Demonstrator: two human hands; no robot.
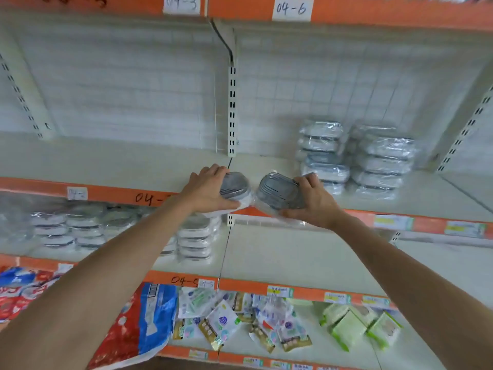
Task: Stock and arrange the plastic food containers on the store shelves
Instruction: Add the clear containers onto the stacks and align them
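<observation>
Nearest you, mid-frame, your left hand (206,192) grips one wrapped container (234,189) by its side, and your right hand (310,200) grips a second container (277,192) the same way, both tilted over the orange shelf edge (346,213). The film looks slick, so either could slide from your fingers and drop onto the packets (240,321) at lower centre. Farther back, right of centre, the stacked containers (357,158) lean unevenly; nudge them while placing and they may topple.
</observation>
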